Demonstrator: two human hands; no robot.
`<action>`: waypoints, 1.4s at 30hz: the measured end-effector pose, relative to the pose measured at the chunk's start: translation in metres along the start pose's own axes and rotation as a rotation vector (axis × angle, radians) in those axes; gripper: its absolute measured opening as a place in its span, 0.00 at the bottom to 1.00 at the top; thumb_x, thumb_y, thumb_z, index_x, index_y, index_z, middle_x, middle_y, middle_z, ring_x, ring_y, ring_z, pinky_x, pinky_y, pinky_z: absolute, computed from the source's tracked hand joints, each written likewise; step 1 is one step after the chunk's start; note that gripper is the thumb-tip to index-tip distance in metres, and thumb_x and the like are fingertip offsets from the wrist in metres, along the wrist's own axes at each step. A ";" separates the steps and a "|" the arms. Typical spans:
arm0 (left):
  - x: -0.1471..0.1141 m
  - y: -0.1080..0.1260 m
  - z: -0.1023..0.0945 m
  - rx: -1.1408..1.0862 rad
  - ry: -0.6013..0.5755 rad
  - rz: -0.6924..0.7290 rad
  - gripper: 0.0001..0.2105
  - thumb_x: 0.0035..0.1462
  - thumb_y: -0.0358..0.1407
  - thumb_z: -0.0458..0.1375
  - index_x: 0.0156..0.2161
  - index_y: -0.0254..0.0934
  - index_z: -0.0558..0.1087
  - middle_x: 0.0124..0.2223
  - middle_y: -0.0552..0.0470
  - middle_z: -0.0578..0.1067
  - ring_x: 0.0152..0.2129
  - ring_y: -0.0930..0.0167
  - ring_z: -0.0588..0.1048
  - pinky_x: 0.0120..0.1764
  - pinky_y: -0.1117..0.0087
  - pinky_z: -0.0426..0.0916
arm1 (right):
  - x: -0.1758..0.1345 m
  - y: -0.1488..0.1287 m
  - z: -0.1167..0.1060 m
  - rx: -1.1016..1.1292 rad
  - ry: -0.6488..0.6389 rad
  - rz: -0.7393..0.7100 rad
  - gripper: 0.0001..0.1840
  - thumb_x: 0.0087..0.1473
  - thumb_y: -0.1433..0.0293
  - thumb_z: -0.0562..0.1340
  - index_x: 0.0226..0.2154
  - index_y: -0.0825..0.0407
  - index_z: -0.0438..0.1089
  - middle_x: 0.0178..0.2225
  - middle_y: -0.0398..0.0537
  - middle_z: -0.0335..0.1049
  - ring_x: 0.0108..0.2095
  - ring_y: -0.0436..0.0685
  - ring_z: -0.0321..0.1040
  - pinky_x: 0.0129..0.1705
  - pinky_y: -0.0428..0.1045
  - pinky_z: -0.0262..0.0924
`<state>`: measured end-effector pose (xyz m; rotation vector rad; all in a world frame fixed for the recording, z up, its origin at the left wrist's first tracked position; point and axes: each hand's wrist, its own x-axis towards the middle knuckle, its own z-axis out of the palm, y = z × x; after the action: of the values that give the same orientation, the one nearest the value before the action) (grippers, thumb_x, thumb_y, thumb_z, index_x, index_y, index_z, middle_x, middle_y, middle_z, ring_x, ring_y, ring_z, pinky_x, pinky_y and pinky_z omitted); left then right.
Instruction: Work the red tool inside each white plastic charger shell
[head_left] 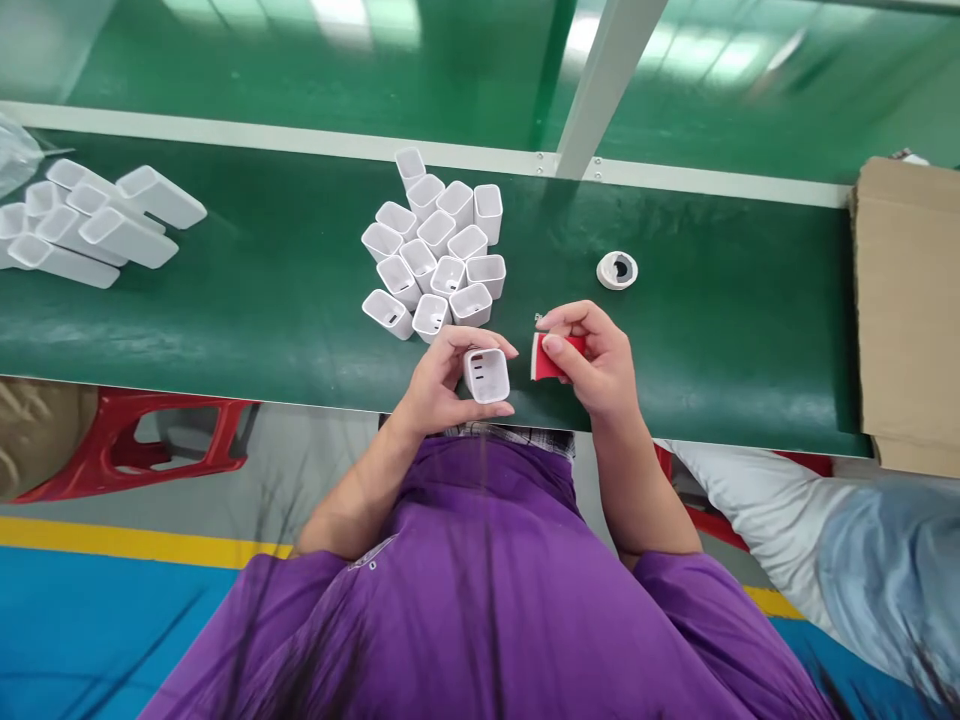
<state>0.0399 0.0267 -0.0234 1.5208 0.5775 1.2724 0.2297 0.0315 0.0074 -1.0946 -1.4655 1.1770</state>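
Left fingers [480, 338] curl round white housing [487, 376]; your right fingers [576, 314] pinch red piece [546, 366], material hard to tell. Slack left grip could drop housing, toppling white shells [436, 232] just beyond left fingers.

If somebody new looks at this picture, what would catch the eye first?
Probably the purple short-sleeved shirt, which fills the lower middle of the picture. Next comes the bright red piece with a pale edge in the right hand, near the white, open-ended, plastic-looking housing in the left hand. Beyond the left hand, a cluster of similar white housings sits on the dark green tabletop.
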 end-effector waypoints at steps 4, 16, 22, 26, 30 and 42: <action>-0.001 -0.003 -0.002 0.112 -0.010 0.024 0.26 0.44 0.35 0.71 0.48 0.39 0.64 0.44 0.48 0.72 0.40 0.70 0.73 0.40 0.70 0.70 | -0.001 -0.002 0.004 -0.008 -0.174 -0.055 0.18 0.54 0.56 0.65 0.39 0.51 0.66 0.22 0.39 0.59 0.21 0.47 0.55 0.25 0.46 0.53; -0.004 -0.003 -0.003 0.369 -0.074 -0.118 0.23 0.53 0.35 0.63 0.53 0.39 0.62 0.45 0.49 0.69 0.35 0.74 0.71 0.34 0.76 0.66 | 0.000 0.002 0.004 -0.149 -0.144 -0.086 0.15 0.53 0.62 0.66 0.41 0.50 0.65 0.23 0.37 0.60 0.22 0.46 0.55 0.26 0.45 0.52; -0.005 -0.003 -0.004 0.266 -0.042 -0.200 0.24 0.52 0.37 0.65 0.51 0.38 0.62 0.43 0.49 0.70 0.34 0.74 0.71 0.35 0.74 0.67 | 0.000 0.002 0.001 -0.102 0.032 -0.138 0.13 0.55 0.65 0.65 0.40 0.49 0.64 0.22 0.38 0.58 0.22 0.46 0.54 0.26 0.45 0.51; -0.002 -0.003 -0.003 0.235 -0.058 -0.385 0.23 0.51 0.40 0.64 0.49 0.37 0.61 0.36 0.53 0.70 0.24 0.77 0.68 0.26 0.76 0.64 | -0.001 0.004 0.002 -0.127 -0.111 -0.087 0.16 0.52 0.63 0.68 0.40 0.50 0.64 0.22 0.36 0.58 0.21 0.45 0.53 0.26 0.45 0.51; 0.000 -0.002 -0.003 0.166 -0.127 -0.522 0.21 0.51 0.37 0.62 0.48 0.36 0.60 0.37 0.53 0.69 0.20 0.78 0.68 0.22 0.76 0.64 | -0.003 0.003 0.001 -0.158 0.037 -0.010 0.14 0.55 0.64 0.65 0.40 0.51 0.63 0.21 0.36 0.56 0.21 0.46 0.52 0.26 0.45 0.49; 0.009 0.001 -0.006 0.081 -0.196 -0.600 0.23 0.50 0.35 0.60 0.49 0.38 0.56 0.37 0.54 0.67 0.18 0.81 0.65 0.19 0.79 0.62 | -0.006 0.006 0.003 -0.198 0.115 -0.027 0.14 0.53 0.63 0.66 0.37 0.52 0.66 0.21 0.36 0.55 0.21 0.46 0.52 0.27 0.44 0.50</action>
<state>0.0373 0.0360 -0.0190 1.3710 0.8809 0.6407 0.2283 0.0261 0.0003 -1.2512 -1.5257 0.9497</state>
